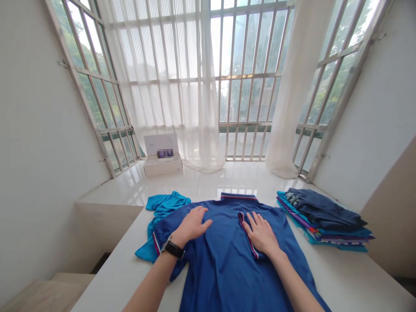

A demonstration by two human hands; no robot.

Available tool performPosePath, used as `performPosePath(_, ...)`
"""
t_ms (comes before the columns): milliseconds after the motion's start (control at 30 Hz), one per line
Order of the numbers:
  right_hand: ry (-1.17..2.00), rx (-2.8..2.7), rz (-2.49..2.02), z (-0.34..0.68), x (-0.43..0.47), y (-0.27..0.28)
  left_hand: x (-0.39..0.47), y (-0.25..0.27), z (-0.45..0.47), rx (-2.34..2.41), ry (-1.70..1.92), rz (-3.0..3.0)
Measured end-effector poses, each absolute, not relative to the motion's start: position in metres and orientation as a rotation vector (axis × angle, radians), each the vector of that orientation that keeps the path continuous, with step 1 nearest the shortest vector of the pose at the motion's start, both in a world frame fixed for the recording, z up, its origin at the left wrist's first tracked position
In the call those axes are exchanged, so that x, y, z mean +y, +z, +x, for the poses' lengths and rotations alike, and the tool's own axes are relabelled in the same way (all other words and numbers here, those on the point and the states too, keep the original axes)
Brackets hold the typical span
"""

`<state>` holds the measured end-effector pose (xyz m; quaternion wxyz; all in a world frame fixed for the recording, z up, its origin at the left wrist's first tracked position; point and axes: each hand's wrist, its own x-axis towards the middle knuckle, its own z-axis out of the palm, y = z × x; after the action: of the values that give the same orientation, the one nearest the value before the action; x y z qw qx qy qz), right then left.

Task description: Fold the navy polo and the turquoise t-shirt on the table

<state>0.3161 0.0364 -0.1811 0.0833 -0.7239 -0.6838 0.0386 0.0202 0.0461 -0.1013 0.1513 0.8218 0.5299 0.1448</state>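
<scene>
A navy blue polo shirt [221, 260] lies spread on the white table, its striped collar at the far end and its back facing up. Its right sleeve is folded inward over the back, the red-and-white trimmed cuff near the middle. My right hand [261, 234] rests flat on that folded sleeve, fingers spread. On the upper left of the shirt is my left hand [191, 225], fingers extended and thumb apart, with a black watch on the wrist. The left sleeve sticks out sideways below that wrist. Neither hand grips anything.
A crumpled turquoise garment [165, 208] lies at the left, partly under the shirt. To the right stands a stack of folded clothes [325, 216]. An open white box [163, 164] sits on the window ledge, near sheer curtains [169, 86] and barred windows.
</scene>
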Motion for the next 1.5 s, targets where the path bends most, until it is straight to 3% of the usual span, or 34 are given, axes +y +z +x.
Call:
performPosePath(167, 0.163, -2.016, -2.154, 0.316, 0.037, -0.178, 0.027, -0.103, -0.071, 2.152, 0.312, 2.219)
performPosePath(267, 0.184, -2.004, -2.146, 0.316, 0.036, -0.176, 0.028, -0.113, -0.094, 2.288, 0.265, 2.09)
performPosePath(833, 0.251, -1.961, -2.134, 0.316, 0.033, -0.17, 0.02, -0.13, -0.142, 1.924, 0.507, 1.802)
performPosePath(1133, 0.271, -1.951, -2.116, 0.317, 0.031, -0.168, 0.013, -0.101, -0.128, 1.566, 1.029, 1.386)
performPosePath(1267, 0.281, -1.948, -2.114, 0.317, 0.031, -0.167, -0.002, -0.101, -0.126, 1.366, 0.915, 1.358)
performPosePath(1500, 0.276, -1.948, -2.119, 0.317, 0.033, -0.17, -0.029, -0.118, -0.118, 1.493, 0.809, 1.314)
